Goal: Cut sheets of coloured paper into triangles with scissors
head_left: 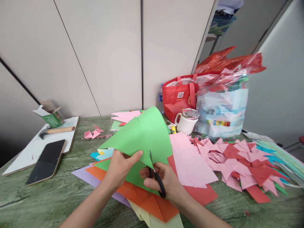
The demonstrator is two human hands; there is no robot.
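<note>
A curved sheet of green paper (pixel 144 133) is raised above the table, pinched along its lower edge by my left hand (pixel 121 164). My right hand (pixel 166 179) grips black-handled scissors (pixel 159 183). One scissor blade shows on top of the green paper, so the sheet lies between the blades; the other blade is hidden behind it. Beneath both hands lies a fanned stack of coloured paper, with an orange sheet (pixel 147 198), a purple sheet (pixel 86 174) and pale yellow sheets (pixel 163 221). Pink paper strips (pixel 190 161) lie just right of the green sheet.
Folded pink and red paper pieces (pixel 237 161) are heaped at the right. Behind stand a white mug (pixel 187 123), a red bag (pixel 177 104) and a plastic bag (pixel 220 110). On the left are a phone (pixel 47 161), a hammer (pixel 59 129) and a small box (pixel 52 118).
</note>
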